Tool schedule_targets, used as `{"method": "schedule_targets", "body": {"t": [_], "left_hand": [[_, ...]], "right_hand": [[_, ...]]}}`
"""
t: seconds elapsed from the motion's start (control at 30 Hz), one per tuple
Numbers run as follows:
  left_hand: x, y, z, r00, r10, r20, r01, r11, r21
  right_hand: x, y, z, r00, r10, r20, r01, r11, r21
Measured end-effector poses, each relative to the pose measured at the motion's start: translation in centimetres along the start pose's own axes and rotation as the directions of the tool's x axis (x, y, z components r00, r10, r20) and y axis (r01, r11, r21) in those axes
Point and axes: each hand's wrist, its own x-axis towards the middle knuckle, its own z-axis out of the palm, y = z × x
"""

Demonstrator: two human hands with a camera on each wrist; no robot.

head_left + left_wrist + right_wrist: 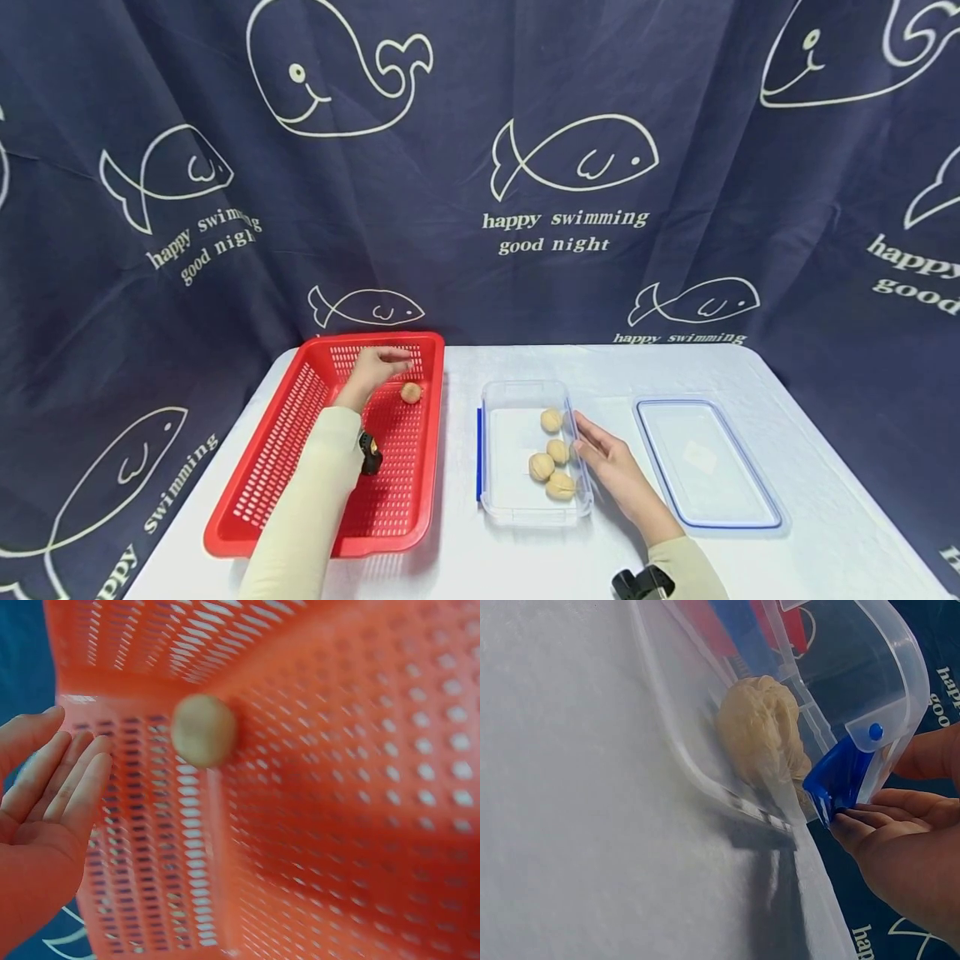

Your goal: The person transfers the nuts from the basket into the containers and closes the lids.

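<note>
My left hand (375, 371) is over the far part of a red plastic basket (432, 500), fingers extended and holding nothing. Just below it a single walnut (411, 392) lies in the basket; the left wrist view shows this walnut (204, 730) apart from the fingertips (97, 761). To the right stands a clear plastic box (510, 517) without its lid, with several walnuts (559, 486) along its right side. My right hand (618, 471) grips the box's right wall. In the right wrist view its fingers touch a blue latch (844, 776) there; part of the grip is hidden.
A clear lid (723, 479) with a blue seal lies flat on the white-covered table (607, 558), right of the box. Another blue latch (479, 454) hangs on the box's left side. Behind the table hangs a dark blue curtain (457, 275) with fish drawings.
</note>
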Motion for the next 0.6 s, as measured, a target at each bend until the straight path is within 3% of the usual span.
{"method": "schedule_targets", "body": {"t": [0.13,0.33,0.6], "left_hand": [[0.0,-1.3,-0.1,0.999,-0.033,-0.007,0.033,0.997,0.064],[-0.2,-2.5,0.1,0.994,-0.101,0.053,0.092,0.985,0.148],[-0.1,-3.6,0.8,0.992,-0.113,0.056,0.1,0.977,0.187]], "right_hand": [[-0.1,0.0,0.0,1.0,-0.008,0.002,0.008,1.0,0.001],[-0.1,0.0,0.0,1.0,-0.015,0.002,0.015,1.0,0.013],[0.0,0.0,0.0,1.0,-0.011,0.003,0.01,1.0,0.018]]}}
